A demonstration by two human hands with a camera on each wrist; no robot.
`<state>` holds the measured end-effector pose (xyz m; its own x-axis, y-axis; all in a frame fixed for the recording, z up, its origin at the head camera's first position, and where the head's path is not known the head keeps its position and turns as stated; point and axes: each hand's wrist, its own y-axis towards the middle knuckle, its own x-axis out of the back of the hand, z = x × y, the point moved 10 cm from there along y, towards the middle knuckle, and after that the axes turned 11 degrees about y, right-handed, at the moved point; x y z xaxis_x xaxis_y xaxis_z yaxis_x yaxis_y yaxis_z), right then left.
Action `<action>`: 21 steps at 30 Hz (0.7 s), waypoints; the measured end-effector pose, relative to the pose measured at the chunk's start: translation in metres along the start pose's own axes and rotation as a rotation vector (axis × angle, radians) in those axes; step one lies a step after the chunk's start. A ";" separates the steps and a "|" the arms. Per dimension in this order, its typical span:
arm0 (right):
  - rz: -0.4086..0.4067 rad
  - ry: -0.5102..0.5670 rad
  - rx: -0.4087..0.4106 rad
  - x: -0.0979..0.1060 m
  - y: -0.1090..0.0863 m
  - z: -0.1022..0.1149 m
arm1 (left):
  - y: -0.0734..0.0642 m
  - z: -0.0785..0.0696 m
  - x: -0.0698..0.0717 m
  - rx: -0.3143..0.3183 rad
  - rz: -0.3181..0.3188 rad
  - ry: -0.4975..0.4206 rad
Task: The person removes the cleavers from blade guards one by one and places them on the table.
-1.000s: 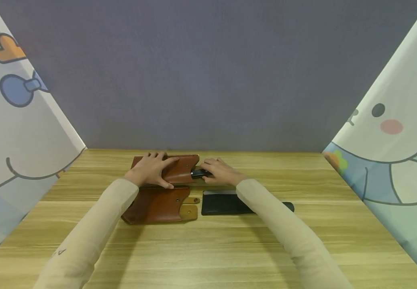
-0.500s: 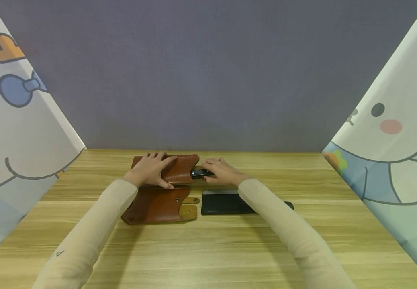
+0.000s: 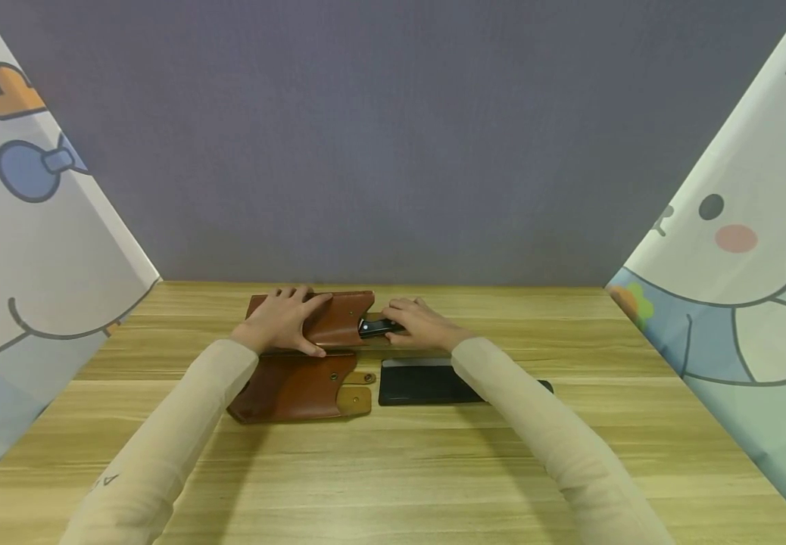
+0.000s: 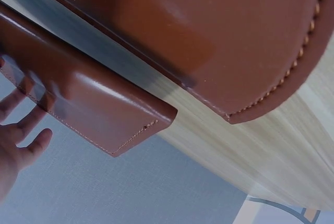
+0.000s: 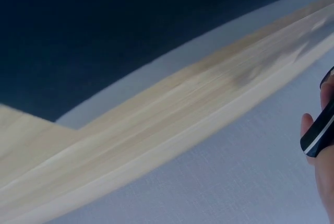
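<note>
A brown leather knife sheath (image 3: 335, 325) lies at the back of the table. My left hand (image 3: 284, 318) spans it, fingers at the far edge and thumb at the near edge; in the left wrist view, fingertips meet the stitched edge. A knife's black riveted handle (image 3: 375, 327) projects from the sheath's right-hand mouth, its blade hidden inside. My right hand (image 3: 416, 324) grips this handle, whose dark end with a pale line shows at the right wrist view's edge. Directly in front lies a second brown leather sheath (image 3: 297, 390) with two tan snap straps pointing right.
A flat black sheath (image 3: 427, 382) with a grey strip along its far edge lies right of the second leather sheath; a dark rounded end (image 3: 544, 386) shows beyond my right sleeve. The wooden table (image 3: 338, 477) ends at a grey back panel (image 3: 393, 151).
Both hands stay on the sheath and knife. My right hand has shifted very slightly right along the handle, showing a little more of it. The sheaths look unmoved.
</note>
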<state>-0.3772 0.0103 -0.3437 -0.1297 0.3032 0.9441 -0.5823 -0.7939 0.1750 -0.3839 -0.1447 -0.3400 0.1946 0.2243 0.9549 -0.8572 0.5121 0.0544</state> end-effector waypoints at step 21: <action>0.040 0.018 -0.057 0.003 -0.009 -0.007 | -0.003 0.002 0.004 0.004 -0.004 -0.020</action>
<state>-0.3773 0.0221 -0.3447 -0.1679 0.2815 0.9448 -0.6210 -0.7745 0.1204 -0.3814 -0.1468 -0.3361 0.1884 0.2052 0.9604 -0.8585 0.5093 0.0596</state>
